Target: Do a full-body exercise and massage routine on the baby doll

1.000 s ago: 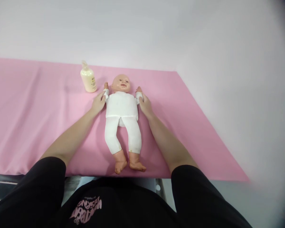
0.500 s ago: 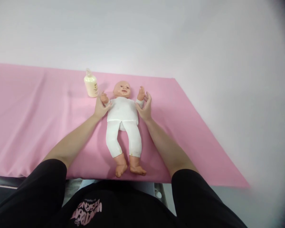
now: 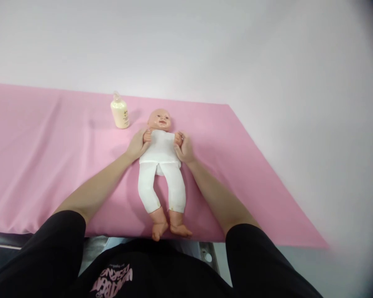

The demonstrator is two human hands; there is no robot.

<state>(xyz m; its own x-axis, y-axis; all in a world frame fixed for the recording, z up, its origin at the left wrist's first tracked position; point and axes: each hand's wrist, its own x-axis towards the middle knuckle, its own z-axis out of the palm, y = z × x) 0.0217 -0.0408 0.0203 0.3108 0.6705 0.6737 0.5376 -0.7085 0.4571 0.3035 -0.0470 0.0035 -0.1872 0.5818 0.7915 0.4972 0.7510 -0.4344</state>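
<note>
A baby doll (image 3: 160, 151) with a white cloth body lies on its back, head away from me and bare feet toward me. My left hand (image 3: 137, 145) is closed around the doll's arm on the left, just by its small hand. On the other side my right hand (image 3: 185, 149) grips the doll's other arm, with the thumb toward the chest. Both doll hands are folded in over its upper chest. Parts of the doll's arms are hidden behind my fingers.
A pump bottle (image 3: 120, 113) of pale yellow lotion stands beyond my left hand. Pink cloth (image 3: 65, 165) covers the table, whose near edge runs just under the doll's feet. Behind the table is a plain white surface (image 3: 186, 45). A dark flat object (image 3: 1, 257) sits at lower left.
Both my hands have moved inward, bringing the doll's arms from spread out at its sides to folded over the chest. The doll has shifted slightly toward me.
</note>
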